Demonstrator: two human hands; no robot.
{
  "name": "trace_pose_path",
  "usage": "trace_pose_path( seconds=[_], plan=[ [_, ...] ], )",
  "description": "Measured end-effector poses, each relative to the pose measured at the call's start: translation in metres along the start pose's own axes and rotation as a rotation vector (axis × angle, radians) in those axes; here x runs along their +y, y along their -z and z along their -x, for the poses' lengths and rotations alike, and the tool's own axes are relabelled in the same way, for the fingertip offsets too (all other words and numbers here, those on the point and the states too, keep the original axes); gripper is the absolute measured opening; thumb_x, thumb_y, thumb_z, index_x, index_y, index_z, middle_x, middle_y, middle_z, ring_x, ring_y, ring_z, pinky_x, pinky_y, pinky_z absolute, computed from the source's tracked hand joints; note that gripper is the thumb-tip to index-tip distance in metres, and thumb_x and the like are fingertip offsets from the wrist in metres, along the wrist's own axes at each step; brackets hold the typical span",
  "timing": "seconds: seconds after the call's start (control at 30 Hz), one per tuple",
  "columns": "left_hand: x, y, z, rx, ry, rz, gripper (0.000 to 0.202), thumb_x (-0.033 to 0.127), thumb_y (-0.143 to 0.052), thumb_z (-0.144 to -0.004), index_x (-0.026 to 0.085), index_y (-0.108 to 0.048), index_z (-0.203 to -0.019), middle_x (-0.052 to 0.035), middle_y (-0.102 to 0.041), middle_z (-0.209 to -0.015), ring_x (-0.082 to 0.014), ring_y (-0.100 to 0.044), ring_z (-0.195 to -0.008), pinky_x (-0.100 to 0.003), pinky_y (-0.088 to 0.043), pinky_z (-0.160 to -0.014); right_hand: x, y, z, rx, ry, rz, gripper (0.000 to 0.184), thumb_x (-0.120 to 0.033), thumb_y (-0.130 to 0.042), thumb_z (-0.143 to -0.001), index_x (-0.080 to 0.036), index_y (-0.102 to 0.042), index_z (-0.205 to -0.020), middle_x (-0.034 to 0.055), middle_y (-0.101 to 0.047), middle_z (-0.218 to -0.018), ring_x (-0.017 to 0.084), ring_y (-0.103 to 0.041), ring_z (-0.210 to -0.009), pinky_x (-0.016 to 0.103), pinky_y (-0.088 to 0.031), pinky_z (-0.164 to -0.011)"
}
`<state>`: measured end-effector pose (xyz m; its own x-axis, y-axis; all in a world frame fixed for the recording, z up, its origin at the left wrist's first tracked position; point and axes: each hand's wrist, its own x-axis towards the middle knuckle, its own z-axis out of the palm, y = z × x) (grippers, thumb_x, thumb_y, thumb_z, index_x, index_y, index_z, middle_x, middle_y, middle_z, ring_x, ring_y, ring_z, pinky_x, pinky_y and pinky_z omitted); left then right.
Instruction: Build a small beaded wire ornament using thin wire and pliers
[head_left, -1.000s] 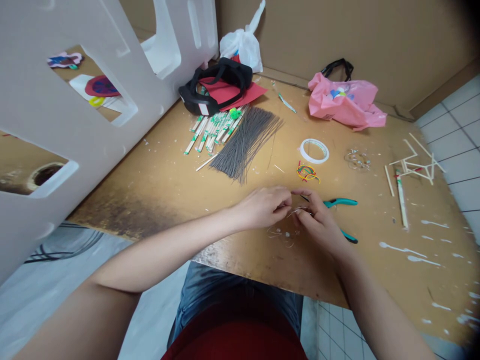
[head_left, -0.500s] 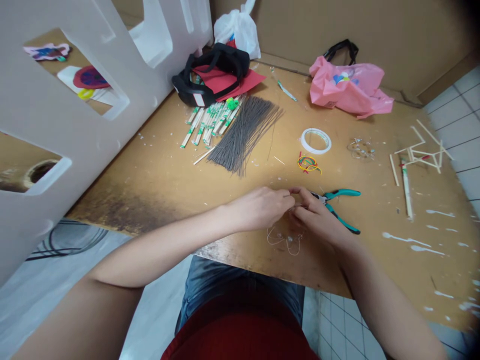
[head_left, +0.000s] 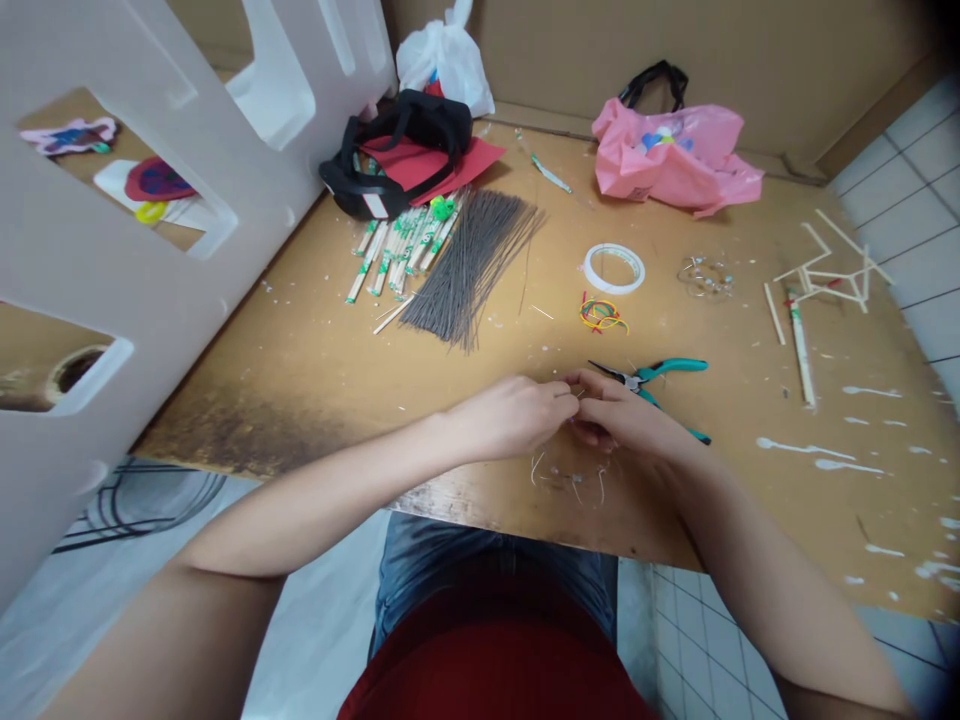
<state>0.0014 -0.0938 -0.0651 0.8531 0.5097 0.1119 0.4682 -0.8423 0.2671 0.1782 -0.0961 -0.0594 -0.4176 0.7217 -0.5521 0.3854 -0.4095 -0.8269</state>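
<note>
My left hand (head_left: 517,412) and my right hand (head_left: 621,414) meet fingertip to fingertip just above the near edge of the brown table (head_left: 300,360). Both pinch a thin bent wire piece (head_left: 571,478) whose loops hang below the fingers. Green-handled pliers (head_left: 654,378) lie on the table just beyond my right hand. A pile of coloured rubber bands (head_left: 601,314) and a roll of clear tape (head_left: 613,268) sit farther back.
A fan of grey wires (head_left: 469,265) and wrapped chopsticks (head_left: 397,245) lie mid-table. Behind them are a black headset on red paper (head_left: 397,160), a white bag (head_left: 442,60) and a pink bag (head_left: 667,155). Glued sticks (head_left: 825,275) lie at right. A white foam panel (head_left: 112,260) stands at left.
The view has shifted, so the table things sit a little further left and higher. My hands stay pinched together on the wire, whose loops now hang lower toward the table edge.
</note>
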Motion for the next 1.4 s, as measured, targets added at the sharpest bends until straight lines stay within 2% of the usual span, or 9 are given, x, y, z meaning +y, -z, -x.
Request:
trace_pose_path(
  seconds=[0.2,0.33,0.43,0.53,0.63,0.8,1.13,1.27,1.4],
  plan=[
    [-0.006,0.008,0.0,0.016,-0.031,0.264,0.022,0.023,-0.036,-0.091,0.016,-0.056,-0.082,-0.0043,-0.057,-0.083,-0.0124,-0.053,-0.072,-0.022,-0.037,-0.062,-0.004,0.004,0.006,-0.022,-0.007,0.043,0.038,-0.015,-0.042,-0.064,-0.019,-0.052,-0.1,-0.0091,-0.044,-0.04,0.008,-0.034,-0.034,0.019,-0.024,-0.036],
    [-0.008,0.006,-0.002,0.1,-0.019,0.462,0.019,0.021,-0.039,-0.089,0.015,-0.055,-0.081,-0.0035,-0.056,-0.079,-0.0118,-0.051,-0.073,-0.023,-0.038,-0.067,-0.003,0.008,0.007,-0.032,0.02,-0.019,0.029,-0.015,-0.042,-0.062,-0.019,-0.053,-0.088,-0.0095,-0.041,-0.039,0.007,-0.031,-0.035,0.02,-0.022,-0.037],
    [-0.01,0.002,-0.005,0.219,0.14,0.653,0.013,0.022,-0.048,-0.086,0.015,-0.053,-0.077,0.0006,-0.052,-0.069,-0.0097,-0.048,-0.065,-0.021,-0.036,-0.062,-0.004,0.009,0.009,0.007,0.073,-0.094,0.018,-0.017,-0.044,-0.064,-0.019,-0.052,-0.08,-0.0098,-0.04,-0.039,0.006,-0.03,-0.035,0.02,-0.024,-0.039],
    [-0.011,-0.002,-0.007,0.263,0.315,0.883,0.017,0.03,-0.052,-0.083,0.014,-0.053,-0.077,0.0034,-0.047,-0.063,-0.0073,-0.041,-0.056,-0.019,-0.032,-0.053,-0.004,0.008,0.011,0.071,0.095,-0.057,0.009,-0.021,-0.047,-0.067,-0.018,-0.053,-0.073,-0.0058,-0.05,-0.046,0.007,-0.041,-0.039,0.022,-0.032,-0.043],
    [-0.011,-0.005,-0.01,0.292,0.431,1.107,0.025,0.038,-0.056,-0.08,0.014,-0.05,-0.077,0.0046,-0.046,-0.061,-0.0058,-0.038,-0.052,-0.018,-0.031,-0.05,-0.003,0.008,0.012,0.115,0.177,0.01,0.009,-0.024,-0.051,-0.071,-0.017,-0.056,-0.071,-0.0024,-0.056,-0.056,0.009,-0.05,-0.048,0.024,-0.039,-0.05],
    [-0.009,-0.008,-0.013,0.314,0.574,1.414,0.036,0.047,-0.062,-0.073,0.014,-0.049,-0.077,0.0052,-0.048,-0.056,-0.0057,-0.043,-0.048,-0.018,-0.036,-0.047,0.0,0.009,0.011,0.159,0.304,0.049,0.011,-0.028,-0.055,-0.073,-0.018,-0.058,-0.075,-0.0027,-0.056,-0.06,0.01,-0.051,-0.053,0.025,-0.04,-0.054],
    [-0.015,-0.008,-0.013,0.314,0.547,1.468,0.037,0.047,-0.065,-0.072,0.013,-0.052,-0.077,0.0053,-0.051,-0.057,-0.0052,-0.048,-0.048,-0.019,-0.04,-0.049,0.007,0.009,0.007,0.24,0.331,0.099,0.023,-0.039,-0.056,-0.079,-0.017,-0.059,-0.073,-0.0001,-0.061,-0.065,0.012,-0.055,-0.056,0.027,-0.044,-0.058],
    [-0.012,-0.006,-0.012,0.292,0.518,1.373,0.039,0.047,-0.069,-0.068,0.013,-0.053,-0.08,0.0041,-0.054,-0.061,-0.0055,-0.05,-0.05,-0.019,-0.039,-0.049,0.006,0.005,0.008,0.281,0.35,0.119,0.026,-0.042,-0.056,-0.079,-0.018,-0.056,-0.069,-0.0011,-0.058,-0.06,0.012,-0.054,-0.053,0.026,-0.043,-0.055],
    [-0.009,-0.005,-0.01,0.283,0.494,1.294,0.036,0.047,-0.06,-0.076,0.013,-0.052,-0.074,0.0037,-0.052,-0.057,-0.0055,-0.048,-0.049,-0.019,-0.037,-0.05,0.005,0.002,0.007,0.264,0.338,0.052,0.033,-0.047,-0.054,-0.08,-0.018,-0.054,-0.065,-0.0009,-0.058,-0.059,0.012,-0.055,-0.052,0.026,-0.044,-0.054]
  ],
)
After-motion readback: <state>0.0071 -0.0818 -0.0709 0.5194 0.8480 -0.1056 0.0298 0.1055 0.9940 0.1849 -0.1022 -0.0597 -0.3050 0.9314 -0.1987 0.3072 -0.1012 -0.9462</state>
